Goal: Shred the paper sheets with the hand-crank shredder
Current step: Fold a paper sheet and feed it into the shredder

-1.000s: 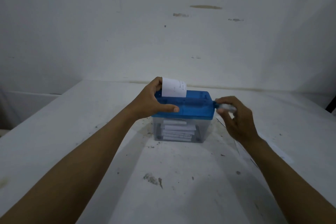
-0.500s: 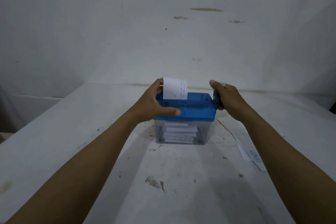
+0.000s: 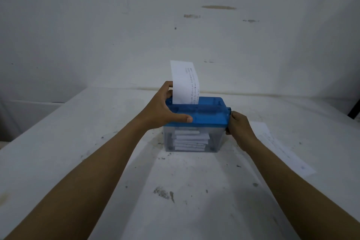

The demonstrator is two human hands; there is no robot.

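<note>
A hand-crank shredder stands mid-table, with a blue top (image 3: 210,116) on a clear bin (image 3: 216,140) that holds white paper strips (image 3: 190,141). A white printed paper sheet (image 3: 185,84) stands upright in the top slot. My left hand (image 3: 160,107) grips the left end of the blue top, thumb along its front edge and fingers behind the sheet. My right hand (image 3: 238,128) is curled round the crank handle on the shredder's right side, low beside the bin. The hand hides the handle itself.
Another paper sheet (image 3: 282,148) lies flat on the white table (image 3: 97,142), to the right of the shredder behind my right forearm. Dark specks and smudges mark the table top. A white wall stands close behind the table's far edge.
My right hand has swung the crank from high beside the blue top down to low beside the bin. The sheet stands taller out of the slot now. My left hand has kept its grip.
</note>
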